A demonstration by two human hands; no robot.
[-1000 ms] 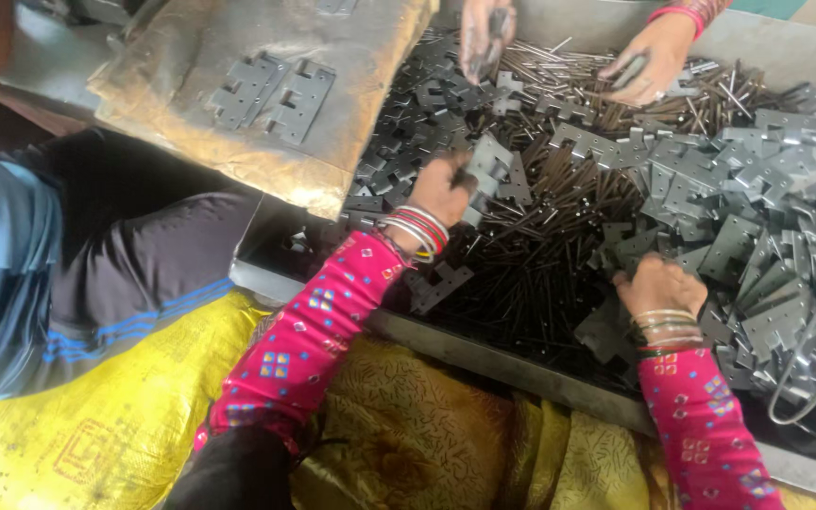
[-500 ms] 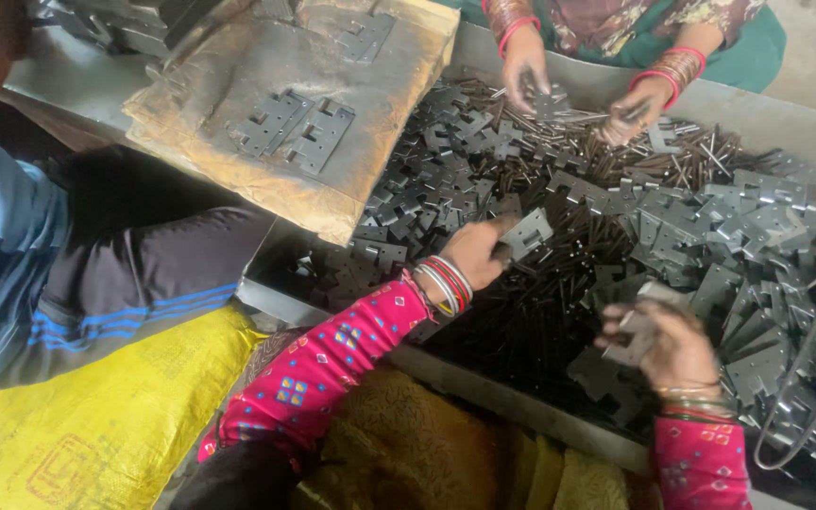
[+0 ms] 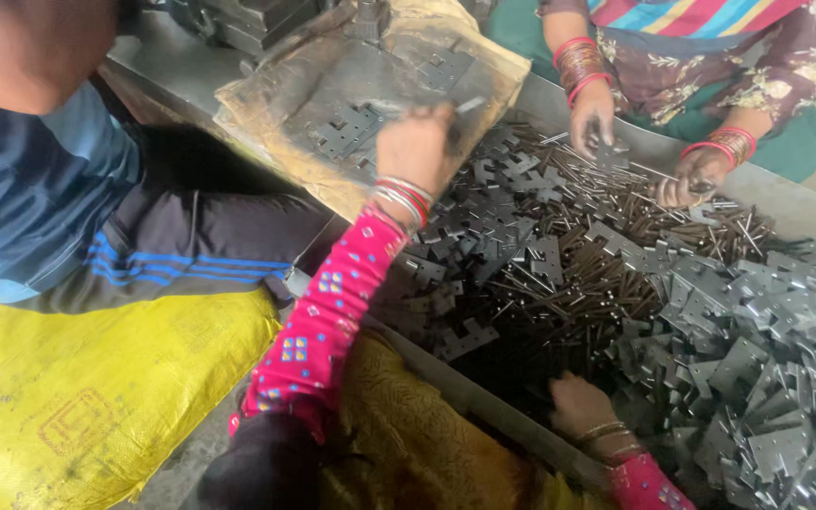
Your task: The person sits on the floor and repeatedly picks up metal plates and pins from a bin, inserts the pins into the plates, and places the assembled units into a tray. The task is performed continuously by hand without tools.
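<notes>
Your left hand point(image 3: 416, 146) is raised over the brown sack-covered board point(image 3: 285, 94), its grip clenched around a thin metal pin point(image 3: 469, 104) whose bright tip sticks out to the right of your knuckles; whether the fingers also hold a hinge plate you cannot tell, since the back of the hand hides them. Just beyond that hand, a few joined hinge plates point(image 3: 349, 130) lie flat on the board. Your right hand point(image 3: 580, 404) is low at the near edge of the metal tray point(image 3: 805, 203), pressed down among loose hinge leaves point(image 3: 757, 378); its fingers are buried in the parts, so you cannot tell whether the grip is closed or released. The middle of the tray holds a dark heap of straight pins point(image 3: 569, 293), with more grey leaves scattered towards the board. At the far side of the tray, another person's two hands point(image 3: 592, 118) point(image 3: 691, 179), with red bangles on the wrists, work among the pins there. Left of the tray sits a person in a blue top and dark striped trousers point(image 3: 191, 246), and below them lies a yellow sack point(image 3: 96, 397).
</notes>
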